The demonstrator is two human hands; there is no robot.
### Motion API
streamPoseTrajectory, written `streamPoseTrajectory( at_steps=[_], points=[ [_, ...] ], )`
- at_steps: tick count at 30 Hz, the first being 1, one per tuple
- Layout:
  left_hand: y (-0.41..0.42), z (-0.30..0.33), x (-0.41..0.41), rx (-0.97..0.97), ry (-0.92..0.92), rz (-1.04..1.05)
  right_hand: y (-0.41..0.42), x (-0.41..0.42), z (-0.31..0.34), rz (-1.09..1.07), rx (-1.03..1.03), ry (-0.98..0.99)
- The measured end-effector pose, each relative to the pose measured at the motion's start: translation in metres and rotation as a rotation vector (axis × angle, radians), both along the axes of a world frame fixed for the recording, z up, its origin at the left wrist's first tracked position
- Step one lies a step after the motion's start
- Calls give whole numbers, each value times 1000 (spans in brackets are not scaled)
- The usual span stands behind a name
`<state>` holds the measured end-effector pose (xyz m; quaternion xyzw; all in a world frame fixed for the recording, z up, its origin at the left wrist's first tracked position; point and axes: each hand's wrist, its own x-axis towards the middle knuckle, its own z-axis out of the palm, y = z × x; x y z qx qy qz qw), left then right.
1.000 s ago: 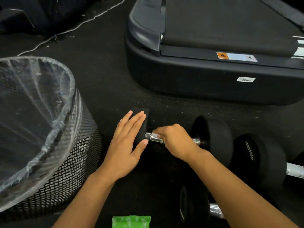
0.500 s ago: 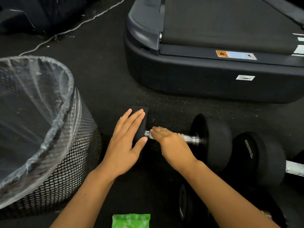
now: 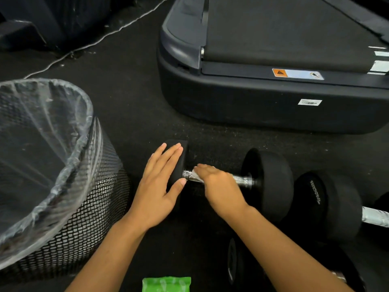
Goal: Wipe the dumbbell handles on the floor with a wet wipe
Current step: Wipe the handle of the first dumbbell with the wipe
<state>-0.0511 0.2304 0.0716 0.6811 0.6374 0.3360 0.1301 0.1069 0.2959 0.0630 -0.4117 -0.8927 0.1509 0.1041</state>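
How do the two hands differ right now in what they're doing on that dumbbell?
The left hand lies flat, fingers straight, on the dumbbell's left head; the right hand covers the chrome handle. The left hand holds nothing; a white wet wipe shows under the right hand's fingers. Both touch the same dumbbell.

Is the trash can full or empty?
Looks empty. Through the mesh trash can's clear liner, only dark space shows and no trash; its very bottom is out of view.
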Motion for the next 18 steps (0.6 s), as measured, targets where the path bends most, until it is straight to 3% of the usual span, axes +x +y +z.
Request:
streamPoseTrajectory(
  at_steps=[5,13,18],
  points=[
    [-2,1,0,-8,0,-7,-5,19,-7,142,69,24],
    [-6,19,26,10,-99,79,-7,30,17,-146,-91,406],
    [3,38,65,33,-243,40,-19,43,45,-182,-62,605]
  ],
)
